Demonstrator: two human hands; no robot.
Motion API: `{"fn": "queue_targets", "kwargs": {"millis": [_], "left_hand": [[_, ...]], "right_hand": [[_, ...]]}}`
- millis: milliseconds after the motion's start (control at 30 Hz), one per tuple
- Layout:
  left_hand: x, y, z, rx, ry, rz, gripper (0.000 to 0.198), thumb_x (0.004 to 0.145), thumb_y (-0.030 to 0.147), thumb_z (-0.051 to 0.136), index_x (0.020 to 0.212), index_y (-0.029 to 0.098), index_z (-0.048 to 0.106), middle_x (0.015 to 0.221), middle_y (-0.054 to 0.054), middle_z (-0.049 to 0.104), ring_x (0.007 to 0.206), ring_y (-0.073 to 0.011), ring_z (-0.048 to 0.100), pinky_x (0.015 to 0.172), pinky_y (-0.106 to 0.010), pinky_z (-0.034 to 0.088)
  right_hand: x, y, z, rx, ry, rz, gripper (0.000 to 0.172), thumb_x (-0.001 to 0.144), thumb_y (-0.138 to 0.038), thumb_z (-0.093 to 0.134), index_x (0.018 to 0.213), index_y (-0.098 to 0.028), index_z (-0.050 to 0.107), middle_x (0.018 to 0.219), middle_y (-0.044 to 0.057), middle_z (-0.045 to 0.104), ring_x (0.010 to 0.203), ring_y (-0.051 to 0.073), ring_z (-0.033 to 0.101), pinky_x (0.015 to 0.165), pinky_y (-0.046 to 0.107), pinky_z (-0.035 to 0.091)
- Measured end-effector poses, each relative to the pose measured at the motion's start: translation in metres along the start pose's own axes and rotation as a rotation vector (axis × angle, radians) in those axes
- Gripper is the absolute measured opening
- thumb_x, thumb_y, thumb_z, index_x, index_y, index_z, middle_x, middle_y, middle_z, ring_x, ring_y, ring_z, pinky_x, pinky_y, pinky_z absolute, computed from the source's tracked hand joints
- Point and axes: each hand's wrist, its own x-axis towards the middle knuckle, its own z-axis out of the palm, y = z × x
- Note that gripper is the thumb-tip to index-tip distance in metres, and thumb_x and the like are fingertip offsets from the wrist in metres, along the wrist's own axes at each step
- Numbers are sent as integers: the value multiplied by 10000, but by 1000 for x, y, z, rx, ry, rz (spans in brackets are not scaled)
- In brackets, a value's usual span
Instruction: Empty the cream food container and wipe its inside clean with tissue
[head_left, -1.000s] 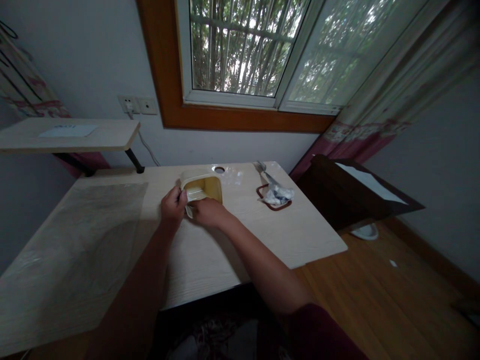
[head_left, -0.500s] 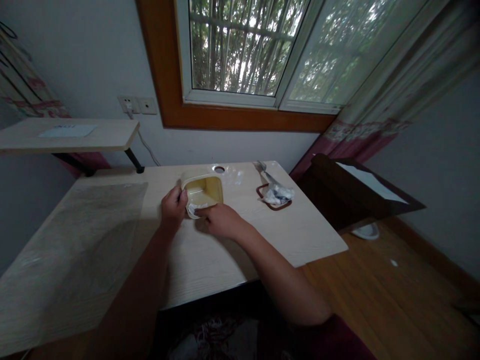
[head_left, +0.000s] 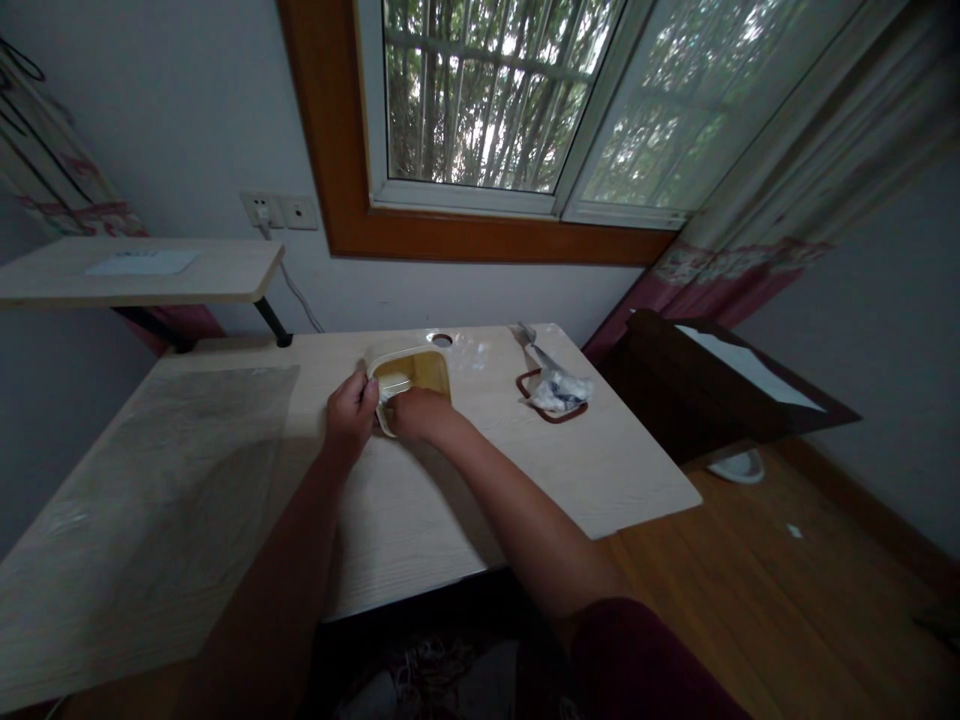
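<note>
Tilted toward me over the table [head_left: 442, 510] is a rectangular plastic container [head_left: 429, 368], cream at the rim and yellow inside. My left hand [head_left: 351, 410] grips its left side, thumb over the rim and fingers wrapped round the outside. My right hand [head_left: 417, 412] reaches into the container near its front left part, with the fingers bent down and mostly hidden. A crumpled white tissue, plain to see under these fingers a moment ago, is now almost wholly covered by the hand.
Right of the container lies a crumpled clear plastic bag [head_left: 559, 388] on a brown-rimmed lid [head_left: 553, 416]. A clear plastic sheet [head_left: 187, 470] covers the table's left part. A raised shelf [head_left: 225, 275] stands at back left. A dark brown piece of furniture [head_left: 675, 390] stands off the right edge.
My right hand has moved slightly up and deeper into the container, its fingers now curled inside and covering the tissue. My left hand keeps its grip. The view has shifted slightly.
</note>
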Motion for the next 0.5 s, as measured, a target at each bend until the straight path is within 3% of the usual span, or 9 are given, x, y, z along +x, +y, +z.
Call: {"fn": "queue_targets", "kwargs": {"millis": [233, 500], "left_hand": [[0, 7, 2, 47, 33, 29, 323, 945, 364, 476, 673, 225, 369, 590, 38, 391, 589, -140, 407, 589, -274, 293], [-3, 11, 6, 87, 53, 82, 302, 935, 322, 481, 673, 229, 361, 604, 30, 384, 606, -150, 421, 612, -287, 298]], "right_hand": [[26, 5, 14, -64, 11, 112, 441, 999, -339, 451, 1226, -86, 733, 1207, 257, 722, 1119, 357, 708, 883, 462, 590], [25, -3, 12, -98, -38, 205, 409, 1007, -253, 440, 1211, -64, 740, 1261, 271, 695, 1165, 350, 689, 914, 454, 577]]}}
